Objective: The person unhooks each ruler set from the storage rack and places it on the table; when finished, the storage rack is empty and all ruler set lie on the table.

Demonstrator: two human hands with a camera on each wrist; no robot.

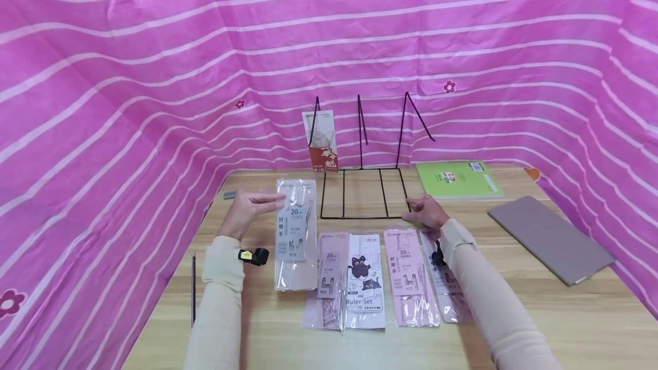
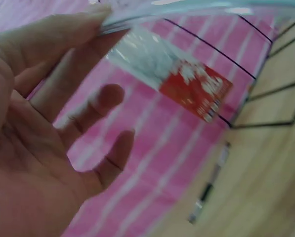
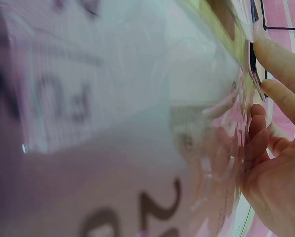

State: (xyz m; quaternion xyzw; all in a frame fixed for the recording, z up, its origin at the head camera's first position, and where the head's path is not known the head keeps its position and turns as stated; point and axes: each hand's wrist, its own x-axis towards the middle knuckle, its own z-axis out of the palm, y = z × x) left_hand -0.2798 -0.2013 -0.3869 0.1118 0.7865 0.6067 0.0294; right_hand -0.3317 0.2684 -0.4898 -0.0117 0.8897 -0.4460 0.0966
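My left hand (image 1: 247, 210) pinches the upper left edge of a ruler set (image 1: 296, 233) in clear plastic, holding it upright above the table. In the left wrist view, thumb and forefinger meet at its edge; the other fingers are spread. My right hand (image 1: 428, 212) grips the front right corner of a black wire rack (image 1: 365, 217). A white and red ruler packet (image 1: 325, 156) stands at the rack's left upright. Nearer me lie packaged ruler sets: a pink one (image 1: 329, 273), a white cat-print one (image 1: 366, 278), another pink one (image 1: 411, 278), and one partly hidden under my right sleeve (image 1: 447, 296).
A green notebook (image 1: 457, 180) lies at the back right, and a grey notebook (image 1: 550, 238) lies in front of it. A thin pen-like stick (image 1: 193, 290) is at the left edge. Pink striped cloth (image 1: 329, 44) walls the back and sides.
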